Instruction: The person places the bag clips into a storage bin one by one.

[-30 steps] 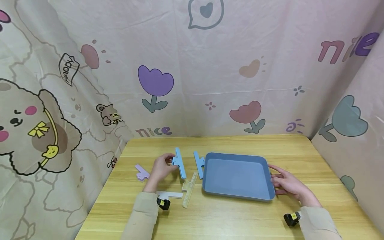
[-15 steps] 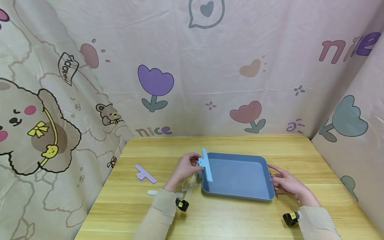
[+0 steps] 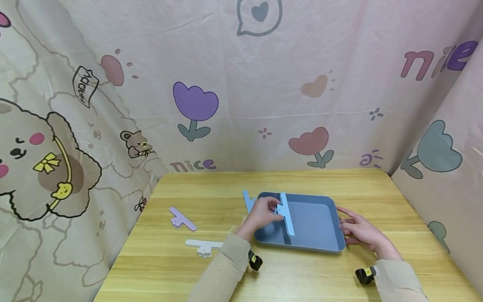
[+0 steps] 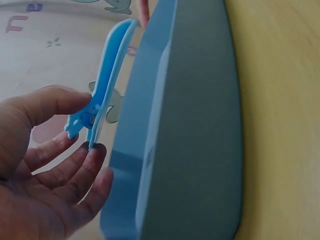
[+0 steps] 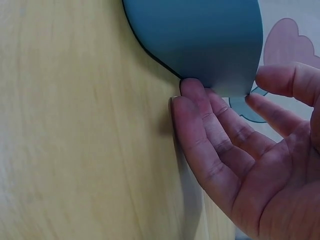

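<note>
Left hand, pinching a long light-blue plastic clip, is moving over the rectangular blue-grey plastic tray, which the loose-fingered right hand is seemingly steadying

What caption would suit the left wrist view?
Left hand pinching a light-blue clip above the blue-gray tray on a wood-grain table.

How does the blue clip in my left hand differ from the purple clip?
Colour: the blue clip is light blue, the purple clip pale purple.
Place: the blue clip is held above the tray by the left hand; the purple clip lies on the table.
Angle: in the head view, the blue clip's bar runs steeply, the purple clip's more diagonally.
Shared: both have a long, straight bar with a short handle.
</note>
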`<action>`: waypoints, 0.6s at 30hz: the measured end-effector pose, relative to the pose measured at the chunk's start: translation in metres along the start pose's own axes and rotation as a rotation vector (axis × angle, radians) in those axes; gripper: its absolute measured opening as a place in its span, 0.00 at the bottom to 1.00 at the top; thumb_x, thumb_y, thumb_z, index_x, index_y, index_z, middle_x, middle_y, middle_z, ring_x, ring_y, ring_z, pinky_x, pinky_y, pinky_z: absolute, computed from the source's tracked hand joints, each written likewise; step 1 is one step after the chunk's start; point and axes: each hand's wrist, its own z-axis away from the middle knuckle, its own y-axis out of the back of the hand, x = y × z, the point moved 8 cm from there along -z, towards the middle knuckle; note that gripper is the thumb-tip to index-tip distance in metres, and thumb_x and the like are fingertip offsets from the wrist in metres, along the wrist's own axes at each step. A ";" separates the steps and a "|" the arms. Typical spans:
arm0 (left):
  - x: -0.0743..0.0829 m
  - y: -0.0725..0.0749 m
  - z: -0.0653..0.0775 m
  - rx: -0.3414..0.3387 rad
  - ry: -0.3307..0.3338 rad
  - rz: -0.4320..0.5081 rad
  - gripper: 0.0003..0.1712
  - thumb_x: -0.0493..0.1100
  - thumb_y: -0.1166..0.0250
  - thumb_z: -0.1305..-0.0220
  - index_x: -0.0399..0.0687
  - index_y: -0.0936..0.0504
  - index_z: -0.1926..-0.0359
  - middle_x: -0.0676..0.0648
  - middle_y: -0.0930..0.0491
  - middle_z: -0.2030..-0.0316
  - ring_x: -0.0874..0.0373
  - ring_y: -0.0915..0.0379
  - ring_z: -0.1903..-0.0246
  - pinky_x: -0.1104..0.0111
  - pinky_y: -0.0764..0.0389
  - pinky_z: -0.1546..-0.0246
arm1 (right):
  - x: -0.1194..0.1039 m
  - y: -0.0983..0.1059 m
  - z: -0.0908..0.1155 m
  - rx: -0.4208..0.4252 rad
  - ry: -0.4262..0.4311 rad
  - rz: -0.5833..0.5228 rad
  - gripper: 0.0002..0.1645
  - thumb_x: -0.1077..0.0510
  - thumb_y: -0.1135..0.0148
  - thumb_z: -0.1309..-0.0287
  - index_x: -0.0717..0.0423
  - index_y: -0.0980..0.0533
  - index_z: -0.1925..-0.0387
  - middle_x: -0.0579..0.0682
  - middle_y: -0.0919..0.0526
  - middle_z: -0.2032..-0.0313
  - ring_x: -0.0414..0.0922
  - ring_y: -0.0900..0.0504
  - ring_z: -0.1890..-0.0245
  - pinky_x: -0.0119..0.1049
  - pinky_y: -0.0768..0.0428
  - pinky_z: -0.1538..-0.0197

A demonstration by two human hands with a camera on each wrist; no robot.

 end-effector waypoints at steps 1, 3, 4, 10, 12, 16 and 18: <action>0.001 -0.003 -0.001 0.001 0.002 -0.011 0.23 0.42 0.26 0.57 0.46 0.21 0.57 0.53 0.24 0.67 0.58 0.27 0.65 0.70 0.25 0.68 | 0.000 0.000 0.000 -0.002 0.000 0.002 0.41 0.67 0.53 0.39 0.55 0.61 0.30 0.74 0.46 0.42 0.50 0.26 0.63 0.50 0.23 0.62; 0.002 -0.008 -0.004 0.004 0.012 -0.025 0.23 0.42 0.25 0.59 0.46 0.20 0.58 0.53 0.24 0.68 0.59 0.27 0.67 0.71 0.26 0.69 | -0.001 0.000 0.000 -0.003 0.000 0.007 0.41 0.67 0.53 0.38 0.55 0.61 0.30 0.74 0.46 0.42 0.51 0.26 0.62 0.50 0.23 0.63; 0.002 -0.010 -0.006 0.006 0.013 -0.031 0.23 0.41 0.25 0.60 0.46 0.20 0.59 0.53 0.23 0.68 0.60 0.27 0.68 0.71 0.26 0.70 | -0.001 0.000 0.000 0.004 -0.007 0.005 0.41 0.67 0.53 0.39 0.54 0.61 0.30 0.73 0.45 0.42 0.52 0.25 0.62 0.49 0.23 0.63; 0.003 -0.028 -0.016 -0.017 0.039 -0.041 0.23 0.38 0.24 0.64 0.46 0.19 0.61 0.54 0.24 0.68 0.65 0.30 0.72 0.73 0.27 0.71 | -0.001 0.002 0.000 0.011 -0.003 0.010 0.41 0.66 0.53 0.38 0.53 0.60 0.30 0.74 0.46 0.41 0.53 0.24 0.60 0.48 0.22 0.65; 0.003 -0.034 -0.017 -0.032 0.057 -0.048 0.23 0.38 0.23 0.64 0.47 0.19 0.61 0.55 0.24 0.67 0.66 0.30 0.72 0.72 0.27 0.71 | -0.001 0.002 0.000 0.011 -0.003 0.009 0.41 0.66 0.53 0.38 0.53 0.60 0.30 0.74 0.47 0.40 0.54 0.24 0.60 0.48 0.22 0.64; 0.005 -0.046 -0.019 -0.059 0.078 -0.071 0.23 0.38 0.24 0.63 0.48 0.19 0.61 0.55 0.24 0.66 0.66 0.31 0.72 0.72 0.27 0.71 | 0.000 0.001 0.001 0.013 -0.008 0.007 0.41 0.66 0.52 0.38 0.53 0.60 0.30 0.75 0.48 0.40 0.54 0.24 0.60 0.49 0.22 0.64; 0.008 -0.051 -0.020 -0.066 0.079 -0.085 0.23 0.38 0.24 0.62 0.48 0.19 0.60 0.55 0.25 0.66 0.66 0.31 0.71 0.73 0.27 0.71 | 0.000 0.000 0.001 0.013 -0.010 0.007 0.41 0.66 0.53 0.38 0.53 0.60 0.30 0.75 0.48 0.40 0.54 0.24 0.60 0.49 0.22 0.64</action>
